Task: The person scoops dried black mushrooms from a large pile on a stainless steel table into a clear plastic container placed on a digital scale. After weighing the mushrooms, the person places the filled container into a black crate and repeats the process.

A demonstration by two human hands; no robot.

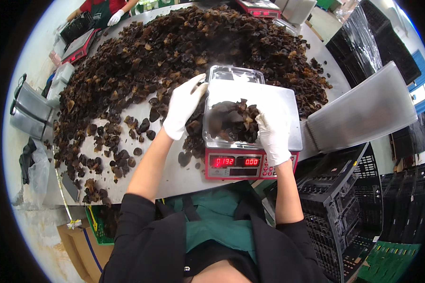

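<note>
A clear plastic box point(214, 141) with its lid point(236, 74) folded back lies on a red and silver scale point(288, 106) with lit red digits. Dark brown wood ear mushrooms point(233, 120) fill part of the box. My right hand point(274, 137), in a white glove, reaches over the box's right side, its fingers curled against the mushrooms. At the box's far left corner is my left hand point(182, 108), also gloved. Its fingers are stretched out with thumb and fingertips apart, beside the edge of the box. Whether they touch it is hard to tell.
A large heap of wood ear mushrooms point(146, 56) covers the metal table point(174, 181). Stacked clear boxes point(363, 108) stand right of the scale, with black crates point(335, 212) below. Other scales point(78, 47) sit farther off. Across the table, a person's gloved hand point(115, 18) shows.
</note>
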